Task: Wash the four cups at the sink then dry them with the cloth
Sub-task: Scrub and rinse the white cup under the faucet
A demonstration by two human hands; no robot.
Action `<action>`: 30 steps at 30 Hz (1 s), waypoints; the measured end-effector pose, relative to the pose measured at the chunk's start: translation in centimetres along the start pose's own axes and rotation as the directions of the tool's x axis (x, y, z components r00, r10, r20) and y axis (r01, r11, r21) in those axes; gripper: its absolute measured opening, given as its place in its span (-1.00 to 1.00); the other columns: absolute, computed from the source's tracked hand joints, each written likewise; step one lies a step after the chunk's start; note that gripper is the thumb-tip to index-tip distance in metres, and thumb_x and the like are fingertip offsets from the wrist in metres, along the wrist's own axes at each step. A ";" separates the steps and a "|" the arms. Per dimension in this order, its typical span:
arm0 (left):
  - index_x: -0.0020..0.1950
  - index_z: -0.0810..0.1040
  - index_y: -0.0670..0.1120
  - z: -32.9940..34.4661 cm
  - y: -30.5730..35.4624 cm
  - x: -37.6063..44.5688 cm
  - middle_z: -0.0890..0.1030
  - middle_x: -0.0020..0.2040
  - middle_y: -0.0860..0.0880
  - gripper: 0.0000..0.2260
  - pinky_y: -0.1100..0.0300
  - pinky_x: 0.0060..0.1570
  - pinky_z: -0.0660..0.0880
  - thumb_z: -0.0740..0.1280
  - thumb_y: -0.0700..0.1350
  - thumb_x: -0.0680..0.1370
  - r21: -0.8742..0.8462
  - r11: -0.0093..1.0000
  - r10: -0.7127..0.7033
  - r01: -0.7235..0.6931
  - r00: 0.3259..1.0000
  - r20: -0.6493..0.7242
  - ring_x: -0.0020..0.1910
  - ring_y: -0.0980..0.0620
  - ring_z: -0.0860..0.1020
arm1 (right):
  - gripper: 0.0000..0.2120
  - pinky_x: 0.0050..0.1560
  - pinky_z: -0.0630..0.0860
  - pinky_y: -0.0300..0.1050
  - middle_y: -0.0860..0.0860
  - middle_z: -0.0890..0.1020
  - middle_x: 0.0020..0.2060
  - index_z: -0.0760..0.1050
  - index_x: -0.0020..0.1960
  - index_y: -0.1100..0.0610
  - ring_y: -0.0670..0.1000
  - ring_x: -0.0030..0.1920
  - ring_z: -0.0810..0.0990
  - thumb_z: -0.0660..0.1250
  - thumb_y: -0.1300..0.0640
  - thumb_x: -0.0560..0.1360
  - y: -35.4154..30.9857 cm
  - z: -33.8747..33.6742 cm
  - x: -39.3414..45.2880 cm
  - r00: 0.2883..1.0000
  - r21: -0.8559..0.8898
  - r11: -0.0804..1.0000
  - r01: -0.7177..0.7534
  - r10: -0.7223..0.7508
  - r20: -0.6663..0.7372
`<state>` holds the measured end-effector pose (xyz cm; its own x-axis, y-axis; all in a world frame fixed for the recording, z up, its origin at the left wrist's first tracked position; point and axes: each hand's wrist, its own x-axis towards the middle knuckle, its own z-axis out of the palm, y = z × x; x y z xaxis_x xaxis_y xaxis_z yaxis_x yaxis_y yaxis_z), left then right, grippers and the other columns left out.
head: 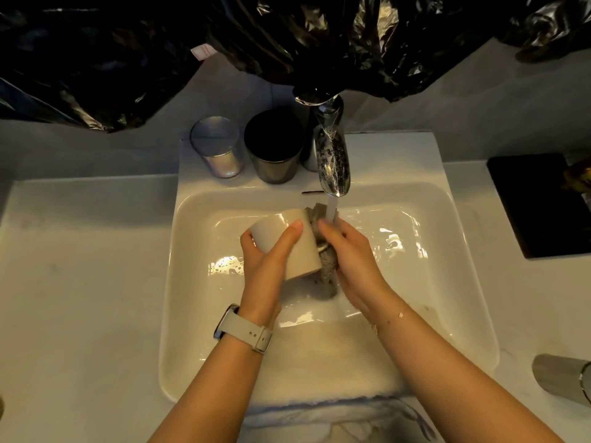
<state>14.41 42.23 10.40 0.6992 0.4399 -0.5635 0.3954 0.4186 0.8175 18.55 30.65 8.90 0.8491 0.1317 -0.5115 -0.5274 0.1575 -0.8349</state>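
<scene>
Over the sink [198, 314], under the running tap [332, 161], the beige cup [297, 247] lies tipped sideways, long axis running left to right, mouth toward the right hand [348, 254]. Left hand [268, 260] wraps the cup's body; right hand presses a grey cloth [326, 266] at the mouth.

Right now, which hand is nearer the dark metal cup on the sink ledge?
Left. The left hand grips the white cup just below the dark metal cup; the right hand, holding the cloth, sits further right under the faucet.
</scene>
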 end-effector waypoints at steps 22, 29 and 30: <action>0.38 0.30 -0.01 -1.3 -1.7 -0.2 0.60 0.21 -0.14 -0.37 0.02 -0.06 0.63 0.49 0.11 0.42 -0.207 0.940 -0.240 0.270 0.958 0.159 0.11 -0.08 0.65 | -0.79 -0.31 0.55 -0.21 0.11 0.69 -0.23 0.64 0.04 0.23 0.02 -0.25 0.65 0.36 0.10 0.54 -1.0 1.0 -1.3 0.993 0.073 0.993 -0.089 0.095 -0.074; 0.18 0.61 0.00 -3.9 -0.2 1.1 0.67 0.05 0.04 -0.67 0.29 0.07 0.50 0.32 0.16 0.54 0.071 0.988 0.111 -0.136 0.955 0.274 0.09 0.14 0.60 | -0.71 -0.08 0.59 -0.03 0.09 0.69 -0.22 0.65 0.00 0.16 0.06 -0.26 0.66 0.39 -0.06 0.51 -0.7 0.3 1.9 0.934 0.114 0.949 -0.295 0.311 -0.175; 0.14 0.62 -0.01 -3.8 0.1 1.3 0.67 0.02 0.06 -0.71 0.28 0.06 0.50 0.30 0.12 0.53 0.044 0.988 0.126 -0.145 0.947 0.297 0.06 0.15 0.59 | -0.72 -0.03 0.59 -0.01 0.09 0.69 -0.24 0.64 -0.02 0.16 0.06 -0.25 0.66 0.39 -0.07 0.51 -0.6 0.1 2.3 0.930 0.135 0.941 -0.311 0.331 -0.161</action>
<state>13.10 45.80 9.28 0.8884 0.2331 -0.3955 0.3157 0.3153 0.8949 20.77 30.95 8.25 0.6199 0.0170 -0.7845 -0.7643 0.2397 -0.5987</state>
